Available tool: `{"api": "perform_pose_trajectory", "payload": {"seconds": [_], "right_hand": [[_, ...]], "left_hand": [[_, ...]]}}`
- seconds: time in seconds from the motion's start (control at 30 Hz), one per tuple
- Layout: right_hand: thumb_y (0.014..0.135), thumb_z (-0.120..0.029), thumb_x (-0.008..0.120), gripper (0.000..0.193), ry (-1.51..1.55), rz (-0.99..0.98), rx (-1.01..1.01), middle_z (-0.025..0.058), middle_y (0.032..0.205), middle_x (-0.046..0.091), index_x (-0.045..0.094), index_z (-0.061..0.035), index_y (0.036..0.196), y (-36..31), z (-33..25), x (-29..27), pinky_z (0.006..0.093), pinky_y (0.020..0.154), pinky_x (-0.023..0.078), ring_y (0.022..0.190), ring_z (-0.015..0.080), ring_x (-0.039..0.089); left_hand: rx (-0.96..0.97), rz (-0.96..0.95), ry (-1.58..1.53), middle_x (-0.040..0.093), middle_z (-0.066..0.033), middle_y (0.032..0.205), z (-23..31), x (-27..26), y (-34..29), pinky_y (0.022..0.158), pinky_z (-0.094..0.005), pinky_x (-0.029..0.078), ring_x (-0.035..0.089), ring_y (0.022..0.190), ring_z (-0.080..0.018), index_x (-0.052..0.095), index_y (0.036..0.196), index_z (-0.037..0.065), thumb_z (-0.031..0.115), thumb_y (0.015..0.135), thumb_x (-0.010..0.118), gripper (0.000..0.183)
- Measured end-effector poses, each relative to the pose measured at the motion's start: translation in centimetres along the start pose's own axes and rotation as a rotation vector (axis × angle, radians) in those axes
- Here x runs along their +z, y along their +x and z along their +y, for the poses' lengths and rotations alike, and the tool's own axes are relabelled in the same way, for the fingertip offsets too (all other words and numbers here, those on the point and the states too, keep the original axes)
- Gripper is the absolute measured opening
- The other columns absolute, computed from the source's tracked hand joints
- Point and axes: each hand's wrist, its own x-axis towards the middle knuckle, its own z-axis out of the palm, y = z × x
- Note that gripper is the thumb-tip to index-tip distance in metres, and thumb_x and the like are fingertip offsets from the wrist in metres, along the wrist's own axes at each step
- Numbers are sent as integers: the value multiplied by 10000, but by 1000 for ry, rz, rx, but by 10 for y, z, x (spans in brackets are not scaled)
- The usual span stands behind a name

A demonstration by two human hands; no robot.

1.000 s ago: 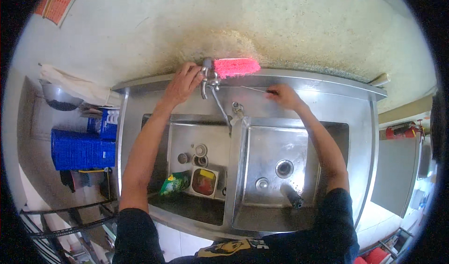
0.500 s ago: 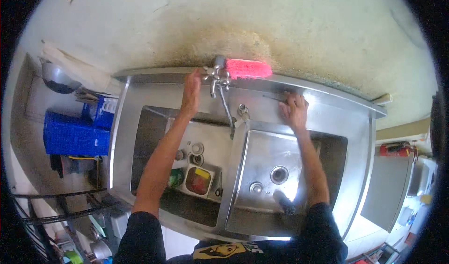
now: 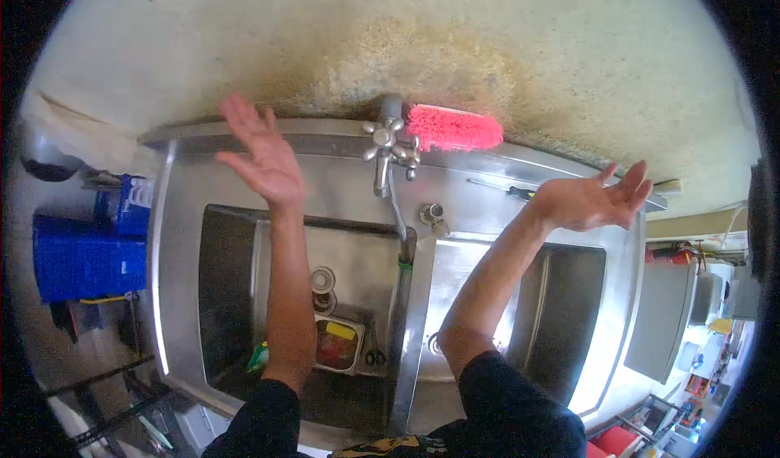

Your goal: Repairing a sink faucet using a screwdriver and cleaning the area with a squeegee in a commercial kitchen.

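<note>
My left hand (image 3: 266, 162) is raised over the back left of the steel sink counter, palm up, fingers spread and holding nothing. My right hand (image 3: 597, 201) hovers over the right rear side, its fingers apart and also bare of any object. Just left of the right wrist, a screwdriver (image 3: 518, 192) with a thin metal shaft and dark handle lies on the back ledge. Between both hands stands the metal faucet (image 3: 385, 143) with its cross-shaped knobs. A pink fuzzy duster head (image 3: 455, 127) rests beside it against the wall.
The left basin (image 3: 370, 251) holds a steel container (image 3: 351, 367) with a yellow sponge (image 3: 337, 330), scissors (image 3: 374, 356) and round drain parts (image 3: 322, 279). A short metal pipe fitting (image 3: 431, 213) sits behind the divider. Blue crates (image 3: 89, 259) stand at the left.
My left hand has left the faucet's left knob and moved outward to the left, opening. My right hand has lifted off the back ledge and swung right, uncovering the screwdriver.
</note>
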Motion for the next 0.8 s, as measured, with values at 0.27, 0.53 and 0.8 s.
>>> {"api": "perform_pose_trajectory", "payload": {"seconds": [0.27, 0.53, 0.8], "right_hand": [[966, -461, 254, 546, 385, -570, 239, 251, 1277, 449, 378, -32, 1281, -134, 38, 45, 486, 1067, 281, 1217, 365, 429], [954, -489, 293, 560, 317, -858, 469, 290, 1278, 435, 323, -50, 1301, -143, 23, 54, 502, 1040, 305, 1203, 404, 437], [949, -473, 337, 579, 377, -892, 392, 271, 1232, 474, 330, 2, 1279, -146, 19, 51, 483, 1021, 337, 1173, 381, 468]], "left_hand": [[-202, -347, -208, 71, -82, 1525, -59, 68, -45, 1118, -463, -8, 22, 1401, -282, 77, 1465, 147, 704, 852, 128, 829], [-83, -338, -70, 60, -108, 1521, -45, 80, -40, 1122, -450, 25, 55, 1394, -303, 75, 1455, 82, 670, 875, 149, 829], [-81, -264, -64, 110, -141, 1509, -57, 67, -42, 1123, -433, 55, 95, 1390, -287, 115, 1448, 68, 625, 903, 181, 782]]}}
